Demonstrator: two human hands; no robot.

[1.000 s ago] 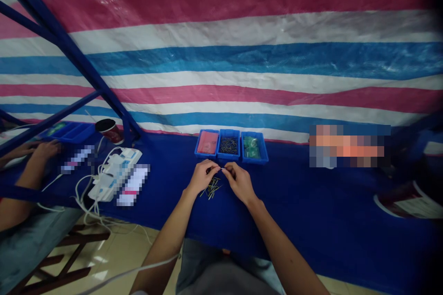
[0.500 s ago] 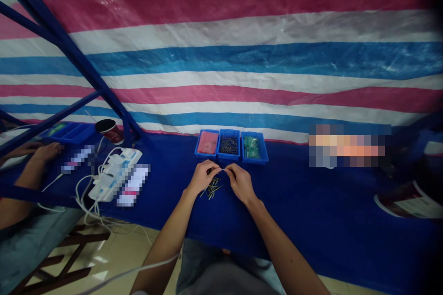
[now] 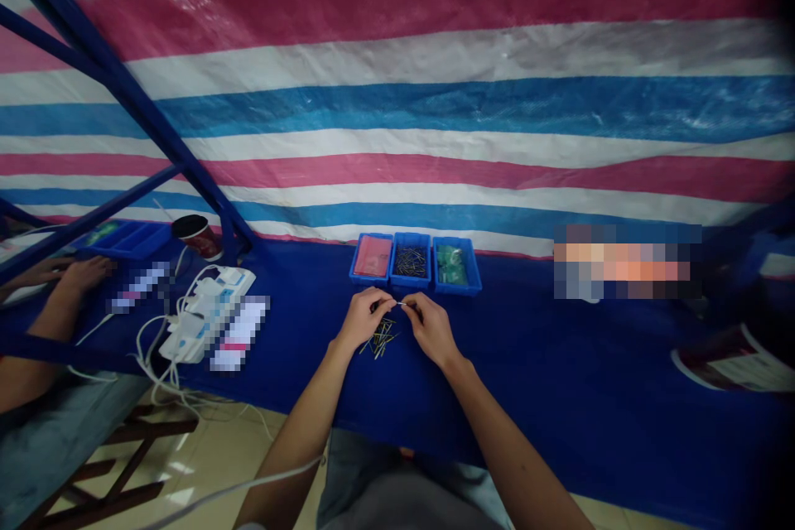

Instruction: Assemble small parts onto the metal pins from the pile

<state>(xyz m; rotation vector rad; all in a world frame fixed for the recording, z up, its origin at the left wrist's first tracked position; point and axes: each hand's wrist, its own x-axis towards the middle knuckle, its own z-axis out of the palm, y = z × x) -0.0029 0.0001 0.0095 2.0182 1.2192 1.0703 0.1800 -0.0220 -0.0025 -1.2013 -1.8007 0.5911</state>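
Note:
My left hand (image 3: 368,316) and my right hand (image 3: 430,325) meet above the blue table, fingertips pinched on opposite ends of a small thin piece (image 3: 399,304), too small to make out. Just under my left hand lies a loose pile of thin metallic pins (image 3: 381,339), partly covered by the fingers. Beyond my hands stand three small blue bins in a row: the left bin (image 3: 354,272) holds pink sheets or bags (image 3: 373,256), the middle bin (image 3: 410,281) many dark thin pins (image 3: 411,260), the right bin (image 3: 475,269) green-tinted plastic packets (image 3: 451,263).
To the left are a white power strip (image 3: 208,310) with tangled cables, a blurred phone (image 3: 239,335), a dark red cup (image 3: 199,238) and a co-worker's hand (image 3: 87,275). A blue frame (image 3: 149,124) rises there. At right lies a large cup-like container (image 3: 733,360). Behind hangs a striped sheet (image 3: 435,112).
Almost nothing differs. Both my hands keep their pinch on the small thin piece in the same place, with only a slight shift of the fingers.

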